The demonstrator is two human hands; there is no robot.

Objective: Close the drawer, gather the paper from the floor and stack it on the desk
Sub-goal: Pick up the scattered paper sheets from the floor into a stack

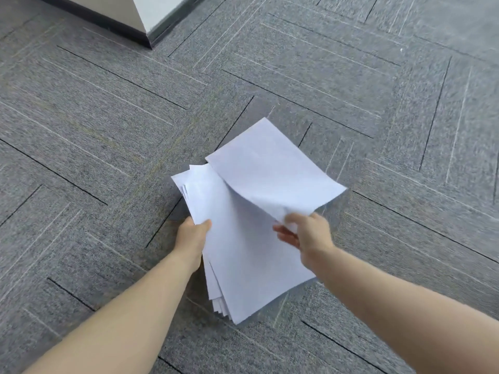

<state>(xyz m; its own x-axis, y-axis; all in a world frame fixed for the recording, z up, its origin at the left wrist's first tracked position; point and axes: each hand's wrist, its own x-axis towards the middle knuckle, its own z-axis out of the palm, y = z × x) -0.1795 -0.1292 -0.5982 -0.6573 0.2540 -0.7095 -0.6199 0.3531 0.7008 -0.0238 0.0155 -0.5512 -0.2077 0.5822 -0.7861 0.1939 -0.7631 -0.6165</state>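
A loose stack of white paper (243,252) is held above the grey carpet in the middle of the view. My left hand (193,236) grips the stack's left edge, thumb on top. My right hand (305,233) pinches the near corner of a single white sheet (270,168); that sheet curls upward and lies partly over the stack's far end. The sheets in the stack are fanned and uneven at the near edge. No drawer or desk shows in this view.
Grey carpet tiles (108,103) with thin line patterns fill the whole floor. A white wall corner with a dark baseboard (151,36) juts in at the top left. No other loose paper is visible on the floor.
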